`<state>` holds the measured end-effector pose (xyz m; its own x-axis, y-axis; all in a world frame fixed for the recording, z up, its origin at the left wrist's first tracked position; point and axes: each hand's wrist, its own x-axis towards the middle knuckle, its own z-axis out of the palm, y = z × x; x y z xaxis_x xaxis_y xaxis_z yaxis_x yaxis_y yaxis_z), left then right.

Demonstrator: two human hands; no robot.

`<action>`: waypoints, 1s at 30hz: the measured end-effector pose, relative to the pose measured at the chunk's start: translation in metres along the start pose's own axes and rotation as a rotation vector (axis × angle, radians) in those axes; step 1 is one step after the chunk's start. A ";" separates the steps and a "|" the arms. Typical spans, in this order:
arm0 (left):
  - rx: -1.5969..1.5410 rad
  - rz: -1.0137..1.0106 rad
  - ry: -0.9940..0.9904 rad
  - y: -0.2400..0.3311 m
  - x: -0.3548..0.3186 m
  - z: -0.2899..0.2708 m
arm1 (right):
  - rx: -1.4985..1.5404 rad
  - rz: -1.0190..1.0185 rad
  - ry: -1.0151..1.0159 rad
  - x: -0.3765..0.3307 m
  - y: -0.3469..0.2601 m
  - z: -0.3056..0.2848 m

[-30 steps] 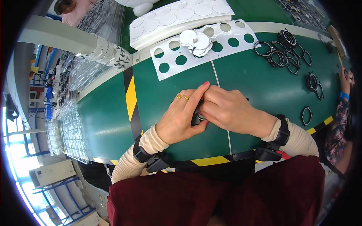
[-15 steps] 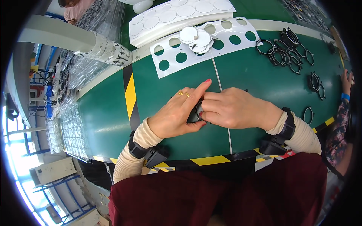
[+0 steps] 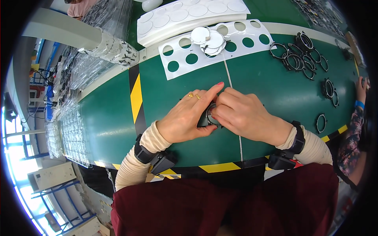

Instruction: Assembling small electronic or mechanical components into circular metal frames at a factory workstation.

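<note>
Head view: round black ring (image 3: 207, 115) sits between both hands, low over the green worktable (image 3: 110, 122), partly hidden by fingers. Left hand (image 3: 185, 118) is grasping it, thumb on the near edge, index finger reaching past the far side, other fingers mostly out of sight. Right hand (image 3: 245, 116) has its fingers curled, thumb and index tips at the ring's opening; can't tell whether they pinch anything. Beyond the hands: white die-cut sheet (image 3: 180, 70) with round holes, loose white discs (image 3: 215, 40) piled on it, stack of white sheets (image 3: 179, 15) behind. Right side: cluster of black rings (image 3: 294, 61), a smaller group (image 3: 327, 89) nearer, one lone ring (image 3: 321, 123) near the taped edge. Co-worker's hand (image 3: 361, 89) at far right.
</note>
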<state>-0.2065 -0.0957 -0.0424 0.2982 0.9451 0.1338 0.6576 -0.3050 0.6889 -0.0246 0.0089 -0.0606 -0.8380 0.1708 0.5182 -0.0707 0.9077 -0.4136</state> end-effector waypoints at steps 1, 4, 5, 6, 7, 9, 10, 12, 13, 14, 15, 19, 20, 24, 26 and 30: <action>-0.003 0.002 -0.004 -0.001 -0.001 0.000 | -0.005 -0.004 -0.010 0.000 0.000 0.001; -0.012 0.004 -0.009 -0.005 -0.002 -0.001 | -0.013 -0.014 -0.032 0.001 0.002 0.003; -0.009 0.010 -0.009 -0.006 -0.001 -0.002 | -0.011 -0.056 -0.046 0.002 0.005 0.003; -0.005 0.016 -0.008 -0.007 -0.002 -0.003 | -0.007 -0.098 -0.059 0.004 0.007 0.003; -0.001 0.021 -0.008 -0.008 -0.002 -0.003 | -0.004 -0.140 -0.072 0.005 0.008 0.003; -0.011 0.028 0.005 -0.011 -0.004 -0.001 | 0.005 -0.148 -0.073 0.004 0.008 0.003; -0.019 0.036 0.016 -0.012 -0.004 0.000 | 0.012 -0.156 -0.072 0.003 0.007 0.003; -0.029 0.045 0.029 -0.012 -0.005 0.001 | 0.019 -0.163 -0.073 0.003 0.005 0.005; -0.014 0.044 0.037 -0.012 -0.006 0.001 | 0.005 -0.126 -0.052 0.003 0.004 0.007; 0.002 0.043 0.045 -0.011 -0.006 0.001 | -0.008 -0.089 -0.030 0.003 0.003 0.010; 0.017 0.042 0.054 -0.010 -0.007 0.001 | -0.022 -0.052 -0.009 0.003 0.002 0.012; 0.011 0.052 0.055 -0.010 -0.007 0.001 | -0.061 -0.045 0.001 0.001 -0.001 0.014; 0.011 0.051 0.057 -0.011 -0.008 0.002 | -0.061 -0.047 -0.001 0.001 0.000 0.013; -0.008 0.060 0.080 -0.012 -0.009 0.004 | -0.009 -0.154 -0.085 0.000 0.002 0.009; -0.012 0.026 0.035 -0.009 -0.009 0.000 | -0.043 -0.084 -0.030 0.002 -0.003 0.014; -0.015 0.002 0.013 -0.009 -0.010 -0.002 | -0.072 -0.061 0.006 0.003 -0.003 0.016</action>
<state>-0.2167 -0.1023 -0.0479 0.2905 0.9460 0.1440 0.6465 -0.3050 0.6993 -0.0357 0.0002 -0.0696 -0.8299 0.1167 0.5456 -0.0821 0.9417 -0.3263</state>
